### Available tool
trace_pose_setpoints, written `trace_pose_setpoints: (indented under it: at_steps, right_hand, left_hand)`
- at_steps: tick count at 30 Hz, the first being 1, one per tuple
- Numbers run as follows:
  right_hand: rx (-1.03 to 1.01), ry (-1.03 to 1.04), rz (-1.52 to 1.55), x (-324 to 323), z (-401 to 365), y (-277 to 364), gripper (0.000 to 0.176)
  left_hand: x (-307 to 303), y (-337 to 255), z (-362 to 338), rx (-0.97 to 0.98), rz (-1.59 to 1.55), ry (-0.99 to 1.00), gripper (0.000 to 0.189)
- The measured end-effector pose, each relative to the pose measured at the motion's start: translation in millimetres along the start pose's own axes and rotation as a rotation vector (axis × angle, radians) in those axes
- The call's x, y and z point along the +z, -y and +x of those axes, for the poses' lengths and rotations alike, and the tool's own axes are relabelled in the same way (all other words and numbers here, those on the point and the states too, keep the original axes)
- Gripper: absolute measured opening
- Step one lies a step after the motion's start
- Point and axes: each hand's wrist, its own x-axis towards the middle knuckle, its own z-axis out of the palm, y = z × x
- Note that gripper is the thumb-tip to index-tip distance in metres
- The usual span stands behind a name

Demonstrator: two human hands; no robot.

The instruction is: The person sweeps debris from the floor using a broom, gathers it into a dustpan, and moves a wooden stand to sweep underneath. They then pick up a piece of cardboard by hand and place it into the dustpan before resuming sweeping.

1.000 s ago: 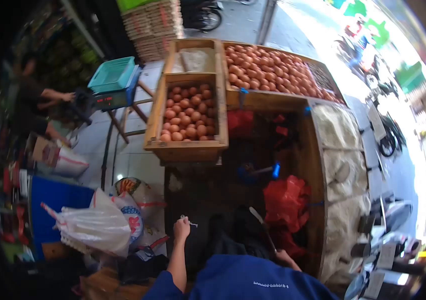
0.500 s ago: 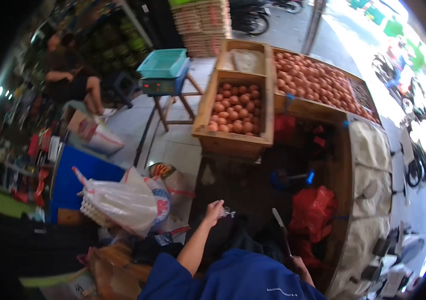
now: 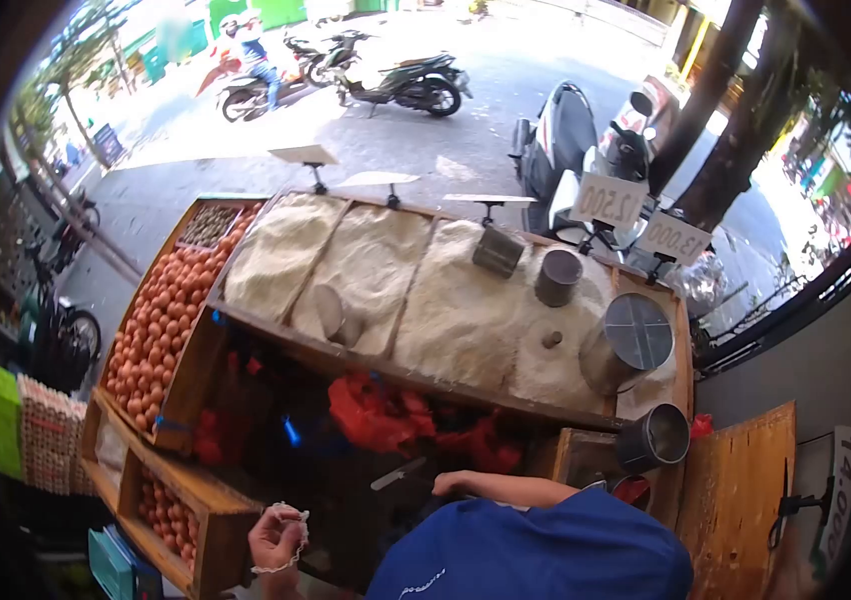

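My left hand [image 3: 276, 538] is closed at the lower left, beside the egg crate's corner. A thin white string [image 3: 296, 514] is pinched in its fingers and loops down towards the wrist. Near the middle my right hand [image 3: 447, 483] is closed at the end of a long, flat knife [image 3: 398, 474], whose pale blade points left; the handle is dark and hard to make out. In front of both hands, red plastic bags [image 3: 376, 412] hang below the wooden rice bin [image 3: 366, 362].
Rice [image 3: 456, 310] fills the bin's compartments, with metal measuring cans [image 3: 558, 278] and price signs [image 3: 608, 198] along it. Brown eggs [image 3: 161, 320] lie in wooden crates [image 3: 221, 500] at left. A wooden board [image 3: 736, 500] stands at right. Motorbikes [image 3: 401, 82] and a rider are outside.
My view has swung right, from the egg crates and shop floor to the rice bin and street. Both hands keep hold of the string and the knife.
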Motion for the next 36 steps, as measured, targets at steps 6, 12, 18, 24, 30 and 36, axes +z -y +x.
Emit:
trace_pose_setpoints:
  at_steps: [6,12,18,24,30,36]
  right_hand:
    - [-0.105,-0.126,0.206,-15,-30,-42,0.033]
    - [-0.023,-0.408,0.569,-27,-204,-89,0.033]
    - [0.437,-0.767,0.997,75,-388,-100,0.033]
    - [0.600,-0.892,1.172,100,-419,-73,0.033]
    - [0.236,-0.743,0.993,17,-331,-66,0.033]
    - [-0.003,-0.551,0.707,-67,-211,-48,0.034]
  left_hand:
    - [137,-184,119,1.075,-0.548,0.145,0.026]
    - [375,-290,212,1.690,-1.049,0.512,0.028]
    - [843,-125,258,1.306,0.659,1.240,0.043]
    - [838,-17,289,0.970,0.182,1.013,0.054]
    - [808,-18,297,0.981,0.472,1.084,0.056]
    - [649,-89,217,1.065,0.502,1.392,0.038]
